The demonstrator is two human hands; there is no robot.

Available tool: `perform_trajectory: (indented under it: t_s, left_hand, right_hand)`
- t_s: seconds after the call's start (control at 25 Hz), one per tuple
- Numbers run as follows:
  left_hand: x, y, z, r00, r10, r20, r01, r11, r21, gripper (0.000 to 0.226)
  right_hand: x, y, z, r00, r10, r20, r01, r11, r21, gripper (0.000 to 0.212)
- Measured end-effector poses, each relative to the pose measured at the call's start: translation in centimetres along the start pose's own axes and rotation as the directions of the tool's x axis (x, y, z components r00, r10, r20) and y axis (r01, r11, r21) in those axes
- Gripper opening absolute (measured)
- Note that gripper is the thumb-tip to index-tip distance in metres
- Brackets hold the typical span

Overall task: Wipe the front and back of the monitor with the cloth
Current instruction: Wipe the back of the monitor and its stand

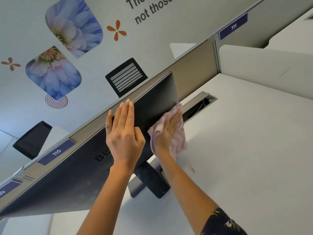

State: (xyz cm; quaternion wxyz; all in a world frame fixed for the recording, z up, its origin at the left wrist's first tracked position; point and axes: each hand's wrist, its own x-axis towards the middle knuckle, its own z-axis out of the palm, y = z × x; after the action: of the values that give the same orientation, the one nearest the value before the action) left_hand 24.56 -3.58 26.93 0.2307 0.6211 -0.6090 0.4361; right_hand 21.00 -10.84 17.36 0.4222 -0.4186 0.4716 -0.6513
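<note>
The black monitor (67, 177) shows its back to me, tilted across the view, with a partly covered logo near its middle and a dark stand (152, 180) on the white desk. My left hand (124, 133) lies flat on the back panel, fingers straight and together, reaching to the top edge. My right hand (169, 131) presses a pink and white patterned cloth (177, 141) against the right part of the back, near the monitor's right edge. The screen side is hidden.
A grey partition (191, 72) with number plates 110 and 111 runs behind the monitor. A cable slot (199, 104) is open in the white desk (245, 150) to the right. Beyond the partition stand two black chair backs (126, 77) and a wall with flower pictures.
</note>
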Motion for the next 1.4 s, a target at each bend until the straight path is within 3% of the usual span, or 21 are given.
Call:
perform_trajectory:
  t_s: [0.08, 0.16, 0.24, 0.56, 0.72, 0.76, 0.88, 1.04, 1.12, 1.28, 1.4]
  left_hand:
    - [0.0, 0.0, -0.2, 1.0, -0.002, 0.01, 0.002, 1.0, -0.005, 0.051]
    - [0.1, 0.2, -0.3, 1.0, -0.014, 0.016, 0.015, 0.999, -0.028, 0.048]
    - [0.1, 0.3, -0.3, 0.999, -0.005, 0.036, 0.007, 0.999, -0.042, 0.047]
    - [-0.1, 0.3, 0.0, 1.0, -0.009, 0.006, 0.009, 0.999, -0.045, 0.044]
    - [0.0, 0.2, -0.1, 1.0, -0.013, 0.005, 0.014, 0.999, -0.043, 0.044]
    - [-0.1, 0.1, -0.1, 1.0, -0.014, 0.009, 0.014, 0.999, -0.045, 0.044]
    - [-0.1, 0.2, -0.2, 1.0, -0.01, 0.007, 0.01, 0.999, -0.043, 0.044]
    - [-0.1, 0.3, -0.1, 1.0, -0.01, 0.014, 0.011, 0.998, -0.055, 0.044]
    - [-0.2, 0.1, 0.0, 1.0, 0.007, 0.019, -0.006, 0.999, -0.047, 0.044]
    - [-0.4, -0.2, 0.3, 0.999, 0.044, -0.001, -0.044, 0.999, 0.008, 0.04]
    - [-0.5, -0.3, 0.7, 0.999, 0.051, -0.016, -0.05, 0.998, 0.031, 0.038]
  right_hand:
    - [-0.3, -0.9, 1.1, 0.986, -0.164, 0.021, 0.163, 0.986, 0.032, 0.063]
    - [-1.6, -1.1, 1.2, 0.952, -0.305, 0.036, 0.306, 0.95, -0.055, 0.061]
    - [-2.2, 0.9, 0.6, 0.935, -0.341, 0.092, 0.35, 0.931, -0.104, 0.061]
    - [-0.3, 7.9, -1.7, 0.976, -0.066, 0.207, 0.105, 0.978, -0.181, 0.068]
    - [3.2, 3.9, -1.7, 0.985, 0.018, 0.169, -0.03, 0.997, 0.068, 0.079]
    - [4.0, 1.9, -1.4, 0.99, -0.001, 0.142, -0.012, 0.996, 0.084, 0.071]
    - [4.8, -2.8, -0.3, 0.966, -0.257, 0.019, 0.257, 0.966, -0.031, 0.06]
    - [0.1, -2.0, 0.5, 0.901, -0.422, 0.101, 0.434, 0.879, -0.199, 0.065]
    - [-2.3, 1.5, 0.1, 0.906, -0.39, 0.163, 0.419, 0.88, -0.223, 0.065]
    - [-2.2, 6.3, -0.9, 0.97, -0.169, 0.176, 0.205, 0.956, -0.21, 0.066]
    - [-0.4, 6.1, -1.1, 0.971, -0.178, 0.158, 0.199, 0.972, -0.125, 0.066]
